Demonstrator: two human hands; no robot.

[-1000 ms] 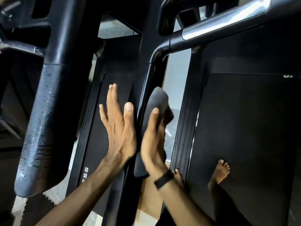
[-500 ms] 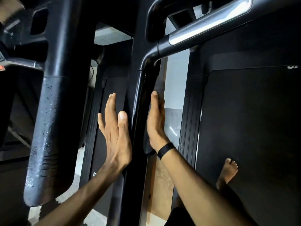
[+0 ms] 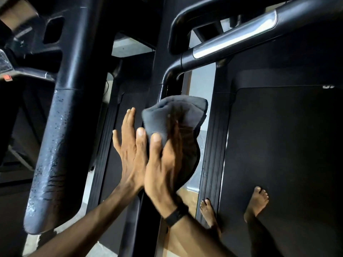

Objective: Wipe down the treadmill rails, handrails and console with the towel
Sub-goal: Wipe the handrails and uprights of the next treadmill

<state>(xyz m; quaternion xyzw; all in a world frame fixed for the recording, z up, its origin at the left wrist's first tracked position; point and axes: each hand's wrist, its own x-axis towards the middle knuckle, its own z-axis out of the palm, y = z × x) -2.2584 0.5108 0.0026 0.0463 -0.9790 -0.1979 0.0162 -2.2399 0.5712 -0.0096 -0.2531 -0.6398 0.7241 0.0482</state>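
A grey towel is bunched over the fingers of my right hand, which grips it with the thumb on its front. It sits against the black upright post just below the bend of the handrail. The right hand's fingers are blurred by motion. My left hand lies flat with straight fingers on the left face of the same post, its thumb touching my right thumb. A black band is on my right wrist.
A thick, scuffed black upright of a neighbouring machine stands at the left, with part of a console beside it. On the right, my bare feet stand on the treadmill belt, alongside its ribbed side rail.
My right hand slid up the post with the towel mostly hidden, then came back down toward my left hand. The towel now bulges above the fingers. My left hand stayed flat on the post.
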